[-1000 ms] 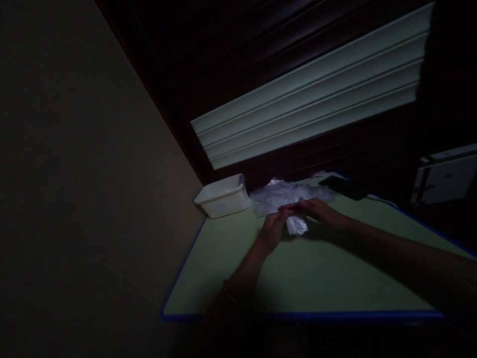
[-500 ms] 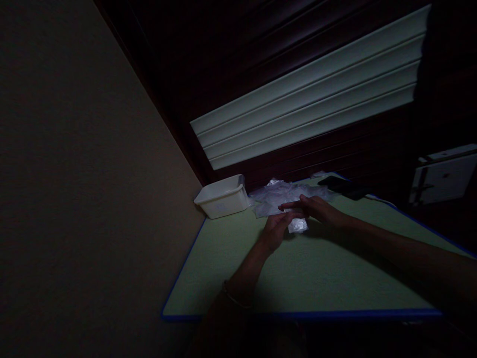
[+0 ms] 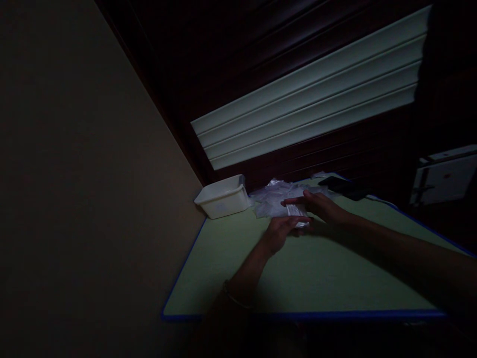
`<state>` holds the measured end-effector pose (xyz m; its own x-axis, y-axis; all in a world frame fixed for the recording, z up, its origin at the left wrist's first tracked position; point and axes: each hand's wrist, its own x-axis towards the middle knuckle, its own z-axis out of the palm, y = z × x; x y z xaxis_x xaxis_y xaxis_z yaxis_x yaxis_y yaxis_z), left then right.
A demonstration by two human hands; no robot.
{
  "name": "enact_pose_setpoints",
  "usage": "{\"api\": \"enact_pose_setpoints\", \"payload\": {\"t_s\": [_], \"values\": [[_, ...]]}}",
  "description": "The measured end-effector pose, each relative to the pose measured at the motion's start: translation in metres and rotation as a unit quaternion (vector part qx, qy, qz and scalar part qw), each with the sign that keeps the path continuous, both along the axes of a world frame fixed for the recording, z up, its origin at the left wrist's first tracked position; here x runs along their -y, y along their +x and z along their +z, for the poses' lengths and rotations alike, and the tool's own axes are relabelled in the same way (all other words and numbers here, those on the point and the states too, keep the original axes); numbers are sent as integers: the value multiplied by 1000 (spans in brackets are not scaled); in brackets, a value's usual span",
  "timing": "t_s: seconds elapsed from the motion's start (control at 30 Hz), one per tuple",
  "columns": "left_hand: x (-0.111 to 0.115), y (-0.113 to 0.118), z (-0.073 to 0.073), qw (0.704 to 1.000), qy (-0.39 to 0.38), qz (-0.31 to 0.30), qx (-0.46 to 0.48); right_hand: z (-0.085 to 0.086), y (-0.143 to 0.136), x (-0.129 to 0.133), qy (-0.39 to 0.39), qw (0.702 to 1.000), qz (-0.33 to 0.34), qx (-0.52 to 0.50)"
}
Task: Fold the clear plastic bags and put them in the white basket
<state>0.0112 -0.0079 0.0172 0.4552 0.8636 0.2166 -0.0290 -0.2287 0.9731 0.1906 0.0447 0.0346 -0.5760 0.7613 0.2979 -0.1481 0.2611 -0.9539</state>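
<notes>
Between my two hands is a small clear plastic packet (image 3: 297,210), shiny and whitish in the dim light. My left hand (image 3: 278,232) grips its near end, fingers reaching across it from the left. At the far end my right hand (image 3: 323,205) holds it too, with a finger stretched along the top edge. What is inside the packet is too dark to make out. Just behind the hands, a loose pile of clear plastic bags (image 3: 269,200) spreads over the table.
A white plastic bin (image 3: 227,203) stands at the table's back left corner, by the wall. A dark flat object (image 3: 343,188) with a pale cable (image 3: 380,201) lies at the back right. The green table (image 3: 223,278) has a blue edge. Behind it is a slatted panel (image 3: 309,94).
My left hand has shifted across to the packet's near end, covering part that showed before. More of the packet's far part now shows between the hands. My right hand has moved slightly right.
</notes>
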Motion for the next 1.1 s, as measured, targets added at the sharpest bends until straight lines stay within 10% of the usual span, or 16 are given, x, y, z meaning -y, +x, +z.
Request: {"api": "enact_pose_setpoints", "payload": {"t_s": [0.73, 1.1], "values": [[3, 1, -1, 997, -7, -57, -53, -9, 3, -17, 16, 999, -31, -42], [-5, -7, 1, 998, 29, 47, 2, -2, -3, 0, 37, 999, 16, 5]]}}
